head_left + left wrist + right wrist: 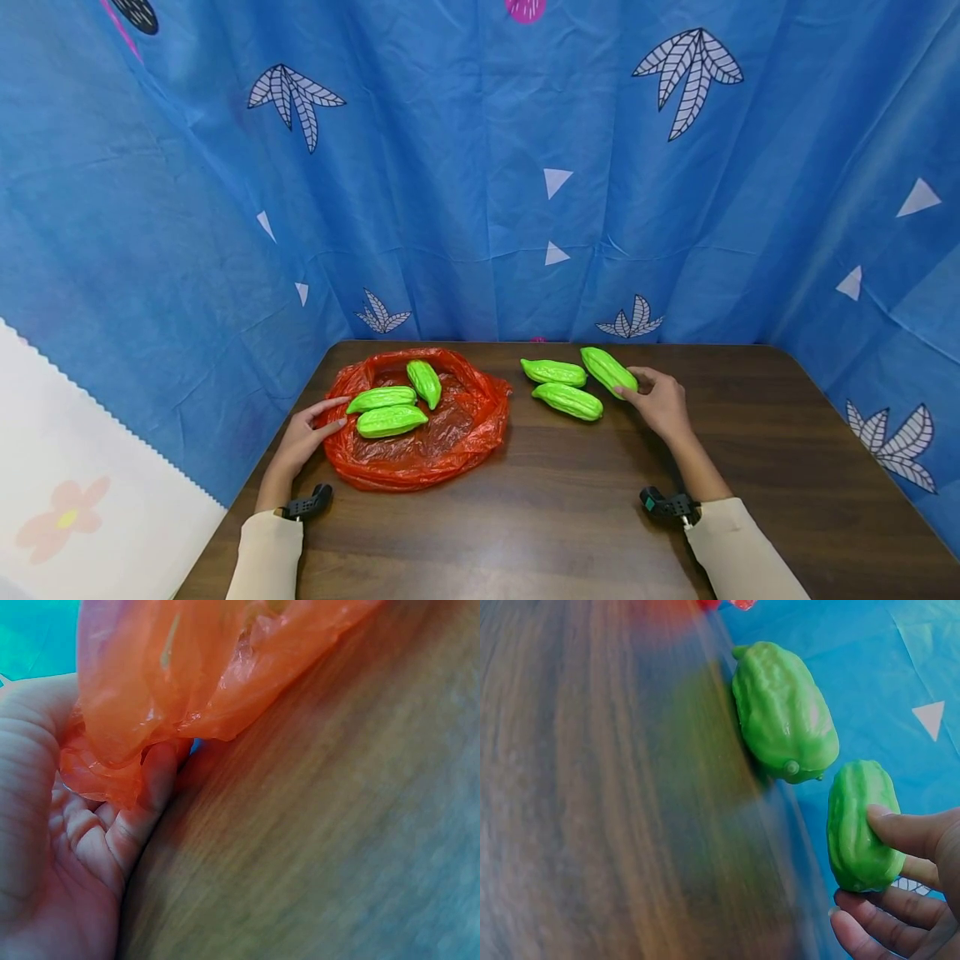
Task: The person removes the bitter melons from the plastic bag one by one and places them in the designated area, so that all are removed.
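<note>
Gourd [606,367] gleams green and ridged, pinched by right hand [663,404], left hand [301,437] pinching red bag [408,477]

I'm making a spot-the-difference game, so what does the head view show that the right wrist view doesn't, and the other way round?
Only the head view shows the left hand at the bag, the three gourds in that bag, and the white cloth.

Only the right wrist view clearly shows the little nub on a loose gourd's blunt end.

Both show the right hand holding a gourd, the table and the blue curtain. The red bit atop the wrist view looks like the bag's edge.
</note>
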Tool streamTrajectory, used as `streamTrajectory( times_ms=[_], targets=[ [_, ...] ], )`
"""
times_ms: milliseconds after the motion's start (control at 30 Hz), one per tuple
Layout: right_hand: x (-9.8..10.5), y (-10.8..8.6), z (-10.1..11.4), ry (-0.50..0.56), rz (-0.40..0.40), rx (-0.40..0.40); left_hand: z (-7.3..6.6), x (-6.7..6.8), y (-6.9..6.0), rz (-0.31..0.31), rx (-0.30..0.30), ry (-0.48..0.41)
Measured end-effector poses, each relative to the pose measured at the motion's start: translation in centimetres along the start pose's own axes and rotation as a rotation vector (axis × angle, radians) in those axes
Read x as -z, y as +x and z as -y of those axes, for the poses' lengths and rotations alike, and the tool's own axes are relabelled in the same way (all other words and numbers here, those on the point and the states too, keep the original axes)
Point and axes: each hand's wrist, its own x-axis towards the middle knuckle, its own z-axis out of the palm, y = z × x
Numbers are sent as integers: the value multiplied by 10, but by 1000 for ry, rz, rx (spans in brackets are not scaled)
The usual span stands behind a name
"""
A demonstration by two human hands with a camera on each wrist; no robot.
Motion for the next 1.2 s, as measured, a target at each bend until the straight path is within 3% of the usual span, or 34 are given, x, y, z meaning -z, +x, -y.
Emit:
streamTrajectory(
  times_ms=[567, 900, 1000, 1200],
  targets=[
    [-5, -2, -11, 18, -6, -27, 3, 2, 5, 13, -13, -37],
    [-6, -2, -10, 0, -4, -33, -1, 1, 1, 7, -5, 22],
    [-5, -2, -9, -2, 4, -34, 6, 1, 2, -6, 1, 20],
    [-5, -2, -9, -2, 11, -32, 34, 1, 13, -36, 11, 33]
  ],
)
